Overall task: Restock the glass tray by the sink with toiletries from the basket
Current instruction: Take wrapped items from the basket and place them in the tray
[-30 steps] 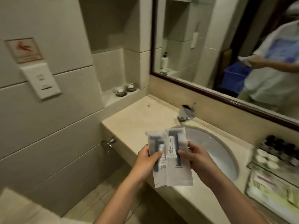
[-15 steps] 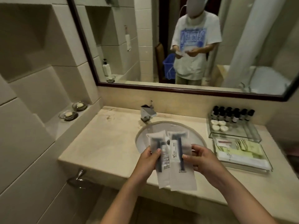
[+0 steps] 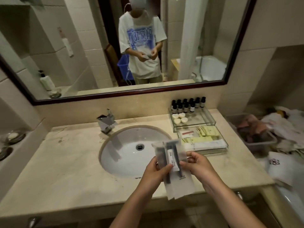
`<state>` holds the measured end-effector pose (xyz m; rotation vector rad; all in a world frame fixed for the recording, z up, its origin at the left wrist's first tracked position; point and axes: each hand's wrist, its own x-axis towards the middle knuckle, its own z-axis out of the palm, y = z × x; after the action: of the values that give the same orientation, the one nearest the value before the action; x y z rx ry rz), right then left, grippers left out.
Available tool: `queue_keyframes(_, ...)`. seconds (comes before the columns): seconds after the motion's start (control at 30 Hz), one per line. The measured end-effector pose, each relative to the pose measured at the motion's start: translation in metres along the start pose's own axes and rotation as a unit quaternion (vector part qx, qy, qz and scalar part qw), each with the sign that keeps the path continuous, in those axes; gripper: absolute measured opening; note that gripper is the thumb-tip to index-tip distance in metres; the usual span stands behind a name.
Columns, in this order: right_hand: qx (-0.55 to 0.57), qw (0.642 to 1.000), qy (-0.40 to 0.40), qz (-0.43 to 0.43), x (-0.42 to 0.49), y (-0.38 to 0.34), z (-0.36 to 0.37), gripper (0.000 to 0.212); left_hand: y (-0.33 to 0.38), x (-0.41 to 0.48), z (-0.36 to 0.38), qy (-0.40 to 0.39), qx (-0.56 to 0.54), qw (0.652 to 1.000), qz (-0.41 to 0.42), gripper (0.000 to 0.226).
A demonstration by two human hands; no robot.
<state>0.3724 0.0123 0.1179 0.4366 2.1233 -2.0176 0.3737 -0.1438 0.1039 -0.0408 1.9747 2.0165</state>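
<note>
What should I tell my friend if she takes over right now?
Left hand and right hand: both pinch two razor packets, held above the sink's front right edge.
Glass tray: right of the sink, with flat sachets in front and small bottles and white caps at the back.
Done: packets in hand.
Left: lay them in the tray.

The glass tray (image 3: 220, 146) sits right of the sink (image 3: 125, 155), the faucet (image 3: 106, 122) behind it.
</note>
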Motion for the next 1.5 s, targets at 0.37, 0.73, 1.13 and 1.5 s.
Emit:
queue_keyframes(0.37,-0.013,0.998,-0.016,0.058,0.076,0.019,-0.112,0.031,-0.019,0.097,0.12,-0.03,0.028,0.998,-0.05,0.046)
queue_keyframes(0.73,-0.009,0.991,-0.076,0.113,0.165,0.029,-0.211,0.061,-0.03,0.173,0.187,-0.135,0.127,0.972,-0.145,0.041)
queue_keyframes(1.13,-0.179,0.921,-0.254,0.237,0.209,0.098,-0.25,0.033,-0.093,0.22,0.174,-0.261,0.305,0.865,-0.303,0.055)
queue_keyframes(1.5,-0.178,0.944,-0.114,0.252,0.231,0.141,-0.224,0.024,-0.128,0.237,0.157,-0.097,0.563,0.805,-0.159,0.04)
